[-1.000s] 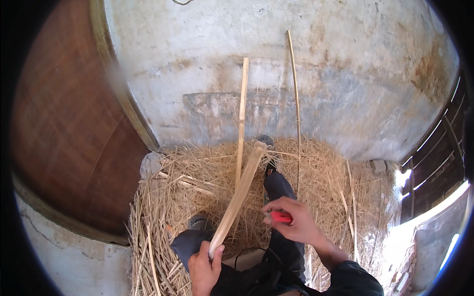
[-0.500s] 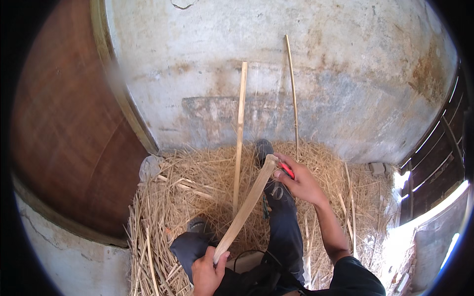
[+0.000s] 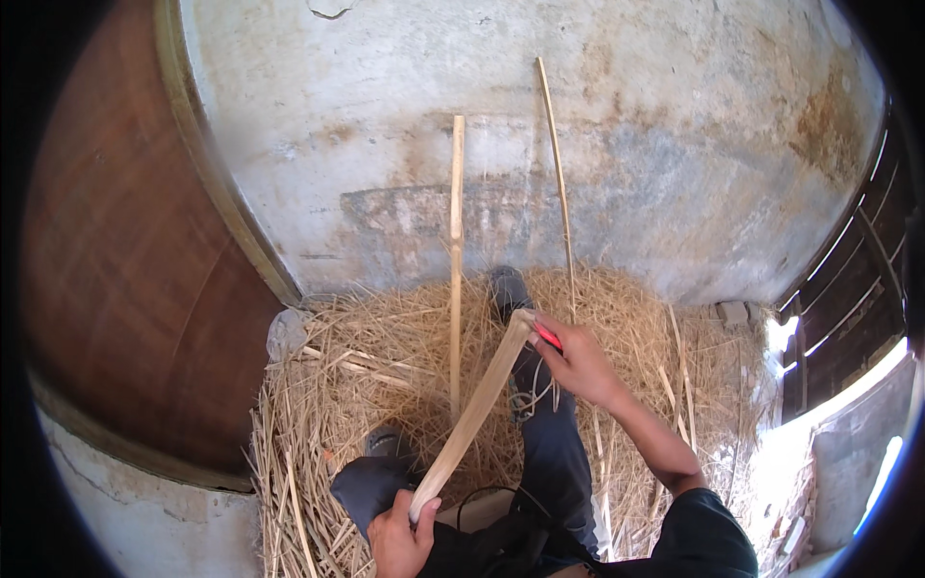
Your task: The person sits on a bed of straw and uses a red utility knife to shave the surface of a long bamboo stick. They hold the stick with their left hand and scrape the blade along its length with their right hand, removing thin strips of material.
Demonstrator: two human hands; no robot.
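A pale, flat bamboo strip slants across my lap. Its lower end is in my left hand, fingers closed round it with the thumb on top. At the upper end, over my right leg, my right hand is closed on a small red-handled knife; the blade is hidden by fingers and strip. Thin curled shavings hang just below the right hand, over my trouser leg.
Two long bamboo pieces lean toward the stained wall: a wider one and a thinner one. Straw-like shavings and loose strips cover the floor around my shoes. A brown panel stands left; a dark slatted side is at right.
My right hand has shifted slightly down at the strip's upper end, its fingers now closer round the red handle. The curled shavings hang differently. My view has shifted a little.
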